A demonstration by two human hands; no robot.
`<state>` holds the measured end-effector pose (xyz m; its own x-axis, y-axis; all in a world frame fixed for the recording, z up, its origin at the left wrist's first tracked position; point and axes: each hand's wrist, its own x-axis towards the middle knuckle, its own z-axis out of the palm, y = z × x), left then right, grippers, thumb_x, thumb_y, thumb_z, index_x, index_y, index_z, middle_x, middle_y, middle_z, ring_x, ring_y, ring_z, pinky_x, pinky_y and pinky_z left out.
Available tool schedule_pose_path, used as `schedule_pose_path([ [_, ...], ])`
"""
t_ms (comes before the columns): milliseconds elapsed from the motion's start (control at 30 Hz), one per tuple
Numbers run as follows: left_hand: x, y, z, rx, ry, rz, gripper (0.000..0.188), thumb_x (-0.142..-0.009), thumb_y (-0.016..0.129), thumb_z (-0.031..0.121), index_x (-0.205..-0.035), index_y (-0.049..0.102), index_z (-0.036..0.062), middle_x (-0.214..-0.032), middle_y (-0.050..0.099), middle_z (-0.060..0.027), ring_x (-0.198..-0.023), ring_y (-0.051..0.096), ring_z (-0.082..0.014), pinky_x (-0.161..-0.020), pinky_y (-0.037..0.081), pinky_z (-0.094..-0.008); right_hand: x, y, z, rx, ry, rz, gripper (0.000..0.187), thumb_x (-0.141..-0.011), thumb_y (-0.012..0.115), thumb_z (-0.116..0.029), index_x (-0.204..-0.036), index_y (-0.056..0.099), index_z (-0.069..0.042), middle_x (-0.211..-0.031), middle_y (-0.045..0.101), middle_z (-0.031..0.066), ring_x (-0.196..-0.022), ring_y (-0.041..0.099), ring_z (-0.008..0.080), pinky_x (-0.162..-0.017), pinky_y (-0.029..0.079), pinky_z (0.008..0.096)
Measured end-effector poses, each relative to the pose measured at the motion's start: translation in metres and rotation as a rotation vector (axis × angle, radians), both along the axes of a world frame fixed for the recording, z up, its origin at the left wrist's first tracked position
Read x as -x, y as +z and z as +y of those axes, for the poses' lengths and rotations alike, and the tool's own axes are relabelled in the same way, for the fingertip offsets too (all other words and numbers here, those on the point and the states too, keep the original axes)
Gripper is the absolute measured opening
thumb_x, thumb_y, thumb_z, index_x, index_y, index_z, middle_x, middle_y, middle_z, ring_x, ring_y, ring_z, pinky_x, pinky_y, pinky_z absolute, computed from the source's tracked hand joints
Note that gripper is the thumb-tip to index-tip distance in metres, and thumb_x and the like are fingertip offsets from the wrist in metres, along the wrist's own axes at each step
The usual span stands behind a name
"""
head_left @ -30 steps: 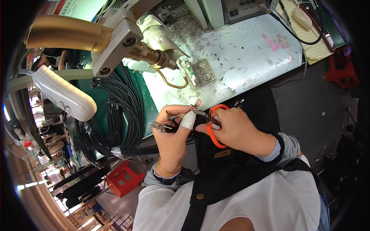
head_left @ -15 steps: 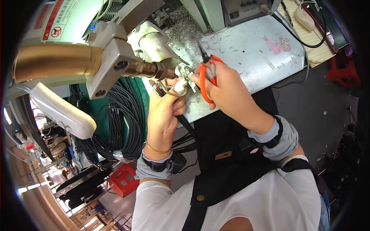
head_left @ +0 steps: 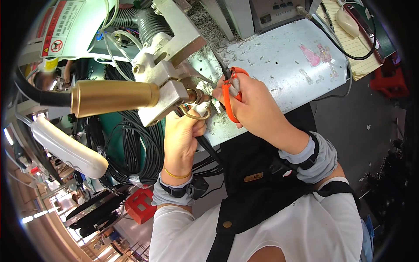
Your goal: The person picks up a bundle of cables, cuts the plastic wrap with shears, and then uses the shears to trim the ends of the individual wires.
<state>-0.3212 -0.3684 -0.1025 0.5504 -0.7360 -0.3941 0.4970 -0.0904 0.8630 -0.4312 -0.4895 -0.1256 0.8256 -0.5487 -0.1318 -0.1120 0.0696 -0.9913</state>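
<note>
My left hand [head_left: 180, 135] is closed around the end of a black cable [head_left: 212, 150], whose grey-black length trails out below the fingers. Its fingertips are partly hidden behind the soldering head [head_left: 163, 94]. My right hand [head_left: 257, 102] has a pair of orange-handled cutters [head_left: 228, 101] tucked in the palm, black tips pointing away from me. The thumb and forefinger of that hand reach to small white parts [head_left: 217, 105] beside the soldering tip [head_left: 201, 97]. What they pinch there is too small to make out.
A brass-coloured iron handle [head_left: 115, 98] and a white lamp-like arm [head_left: 67, 146] stand out at left. Coiled black cables [head_left: 131, 148] lie on a green mat. Many tiny metal pieces [head_left: 209, 28] litter the white plate [head_left: 301, 65]. A red crate [head_left: 140, 205] sits below.
The soldering head with its brass handle has moved right and down, toward my fingers, and now covers part of my left hand. My right hand has shifted slightly left with the cutters.
</note>
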Motion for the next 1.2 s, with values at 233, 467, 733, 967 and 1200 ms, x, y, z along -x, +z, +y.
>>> schedule_pose_path([
  [233, -0.003, 0.0, 0.001, -0.018, -0.053, -0.017, 0.016, -0.081, 0.06, 0.011, -0.091, 0.053, 0.0014, -0.063, 0.042, 0.002, -0.044, 0.03, -0.003, -0.038, 0.02, -0.0178, 0.002, -0.001, 0.005, 0.052, -0.059, -0.068, 0.019, -0.085, 0.057, -0.019, -0.086, 0.052, -0.001, -0.055, 0.042, -0.004, -0.043, 0.037, 0.0042, -0.04, 0.034, 0.0214],
  [467, 0.034, 0.012, 0.013, 0.0, 0.123, -0.069, 0.014, -0.087, 0.051, 0.012, -0.095, 0.053, 0.0008, -0.07, 0.046, -0.0007, -0.056, 0.039, -0.0059, -0.048, 0.031, -0.0199, 0.032, 0.005, 0.006, -0.113, -0.095, -0.114, 0.014, -0.084, 0.057, -0.013, -0.089, 0.053, -0.001, -0.059, 0.044, -0.0033, -0.046, 0.039, 0.0038, -0.042, 0.035, 0.0202],
  [733, 0.063, 0.007, 0.038, -0.032, -0.134, -0.107, 0.019, -0.088, 0.047, 0.005, -0.104, 0.054, -0.0001, -0.079, 0.052, -0.0035, -0.068, 0.046, -0.009, -0.06, 0.038, -0.0232, 0.049, 0.022, 0.02, 0.515, -0.113, -0.159, 0.015, -0.079, 0.06, -0.004, -0.093, 0.058, -0.002, -0.065, 0.053, 0.005, -0.054, 0.05, 0.0079, -0.05, 0.041, 0.0216],
  [967, 0.065, 0.005, 0.037, -0.094, -0.202, -0.192, 0.018, -0.085, 0.049, 0.002, -0.101, 0.057, -0.0024, -0.081, 0.055, -0.004, -0.067, 0.047, -0.0088, -0.062, 0.039, -0.0232, 0.058, 0.013, 0.006, 0.419, 0.077, -0.012, 0.018, -0.074, 0.066, -0.007, -0.091, 0.061, -0.003, -0.079, 0.062, 0.0097, -0.061, 0.058, 0.0172, -0.055, 0.044, 0.0243],
  [1200, 0.059, 0.01, 0.039, -0.053, -0.166, -0.088, 0.019, -0.083, 0.051, 0.001, -0.101, 0.059, -0.0038, -0.078, 0.056, -0.0034, -0.067, 0.048, -0.0083, -0.062, 0.039, -0.0211, 0.079, 0.03, -0.012, 1.05, -0.662, 0.242, 0.024, -0.071, 0.069, -0.012, -0.093, 0.062, -0.007, -0.073, 0.059, 0.0084, -0.057, 0.056, 0.0191, -0.052, 0.043, 0.0263],
])
